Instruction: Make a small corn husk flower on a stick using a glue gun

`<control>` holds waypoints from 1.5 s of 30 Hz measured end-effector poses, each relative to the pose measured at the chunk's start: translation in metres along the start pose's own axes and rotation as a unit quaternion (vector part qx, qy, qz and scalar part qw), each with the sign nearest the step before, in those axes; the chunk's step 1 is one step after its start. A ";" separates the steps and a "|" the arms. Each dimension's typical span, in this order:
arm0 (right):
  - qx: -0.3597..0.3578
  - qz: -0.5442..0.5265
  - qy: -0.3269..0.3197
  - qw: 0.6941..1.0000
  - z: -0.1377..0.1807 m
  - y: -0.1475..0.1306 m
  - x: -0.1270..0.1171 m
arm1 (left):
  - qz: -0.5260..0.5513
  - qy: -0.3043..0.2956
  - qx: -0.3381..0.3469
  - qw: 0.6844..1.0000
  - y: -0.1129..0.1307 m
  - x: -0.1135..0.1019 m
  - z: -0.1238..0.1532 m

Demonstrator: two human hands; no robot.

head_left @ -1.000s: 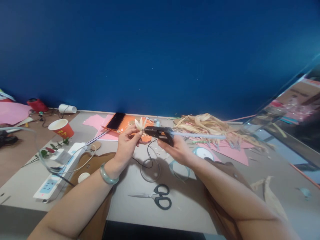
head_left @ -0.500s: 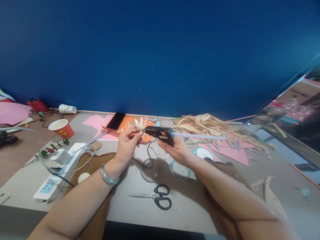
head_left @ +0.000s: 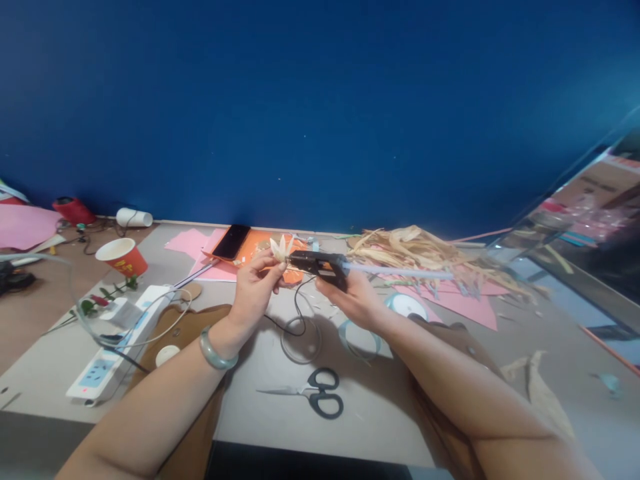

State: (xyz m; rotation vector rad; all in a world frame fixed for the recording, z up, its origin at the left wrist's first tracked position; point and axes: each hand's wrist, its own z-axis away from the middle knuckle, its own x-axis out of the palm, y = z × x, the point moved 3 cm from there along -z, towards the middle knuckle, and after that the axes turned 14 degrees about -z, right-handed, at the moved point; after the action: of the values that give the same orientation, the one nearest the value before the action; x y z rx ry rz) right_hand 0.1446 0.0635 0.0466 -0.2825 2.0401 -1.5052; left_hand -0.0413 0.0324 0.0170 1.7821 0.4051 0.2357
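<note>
Between the thumb and fingers of my left hand [head_left: 255,283] is a small cream flower [head_left: 281,249] with pointed petals, its tips upward. My right hand [head_left: 354,297] is wrapped round the handle of a black glue gun [head_left: 320,263]. The gun's nozzle end points left and meets or nearly meets the base of the flower; I cannot tell if they touch. A long pale glue stick [head_left: 400,271] sticks out of the gun's back. Its black cord [head_left: 300,307] curls down below my hands.
Black-handled scissors [head_left: 320,393] lie in front of me, tips left. A power strip [head_left: 107,360], a red paper cup [head_left: 123,257] and an artificial rose [head_left: 100,301] are at left. Behind are a phone [head_left: 233,241] and dried corn husks [head_left: 410,243]; a tape roll [head_left: 407,307] lies right.
</note>
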 end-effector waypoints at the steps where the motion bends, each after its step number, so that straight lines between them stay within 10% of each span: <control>1: 0.002 0.003 -0.002 1.000 0.000 0.000 0.000 | 0.002 0.000 0.003 1.000 0.000 0.000 0.000; 25: -0.072 -0.128 0.090 0.985 -0.003 0.004 -0.004 | 0.032 -0.021 -0.062 0.997 0.000 0.000 0.001; 45: -0.046 -0.023 0.068 0.996 -0.004 0.009 -0.009 | 0.041 0.006 -0.064 0.997 0.003 -0.001 0.001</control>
State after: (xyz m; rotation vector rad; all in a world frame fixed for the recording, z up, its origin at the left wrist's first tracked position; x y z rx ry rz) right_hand 0.1515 0.0740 0.0423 -0.2718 2.2271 -1.4968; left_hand -0.0419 0.0306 0.0195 1.6728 0.3194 0.3234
